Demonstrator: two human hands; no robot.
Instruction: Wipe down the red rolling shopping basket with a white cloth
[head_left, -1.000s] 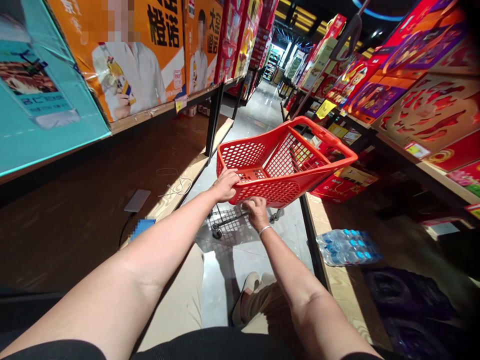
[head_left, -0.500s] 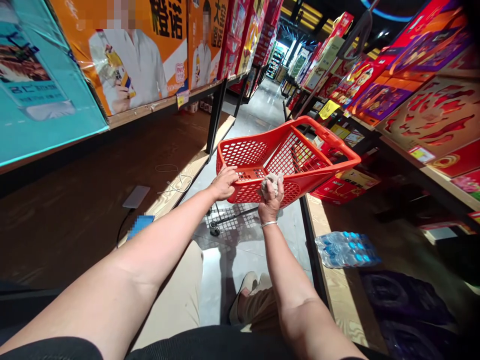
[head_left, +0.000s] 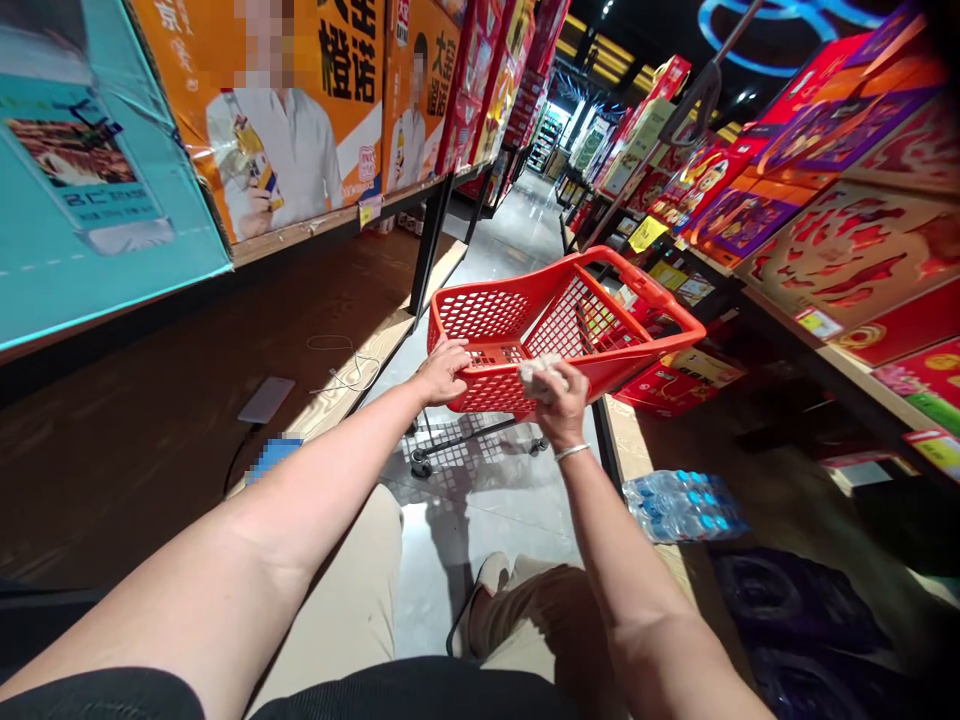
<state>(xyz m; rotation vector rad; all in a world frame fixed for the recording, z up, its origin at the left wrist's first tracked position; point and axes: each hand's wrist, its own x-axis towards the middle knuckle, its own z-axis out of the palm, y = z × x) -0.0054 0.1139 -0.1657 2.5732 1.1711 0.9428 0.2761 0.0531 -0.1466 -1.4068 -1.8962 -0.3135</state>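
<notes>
A red plastic shopping cart [head_left: 495, 308] with lattice sides stands across the aisle ahead of me. My left hand [head_left: 444, 371] is closed over the rim at its near left corner, thumb side hidden. In my right hand [head_left: 564, 402] is a crumpled pale cloth [head_left: 541, 374], bunched under the fingers against the near side rim. The right wrist wears a thin bracelet [head_left: 573, 452]. Below the basket, a black caster [head_left: 421, 462] rests on the grey tiles.
Shelves with orange cartons [head_left: 277, 120] and a turquoise carton [head_left: 112, 200] line the left. A white power bank-like slab [head_left: 266, 399] and a cable lie on the lower shelf. At right are gift boxes [head_left: 840, 250] and packed water bottles [head_left: 684, 505].
My right hand with the cloth has slid slightly right along the cart's rim, its wrist turning. My left hand stays on the corner. The view has shifted a little.
</notes>
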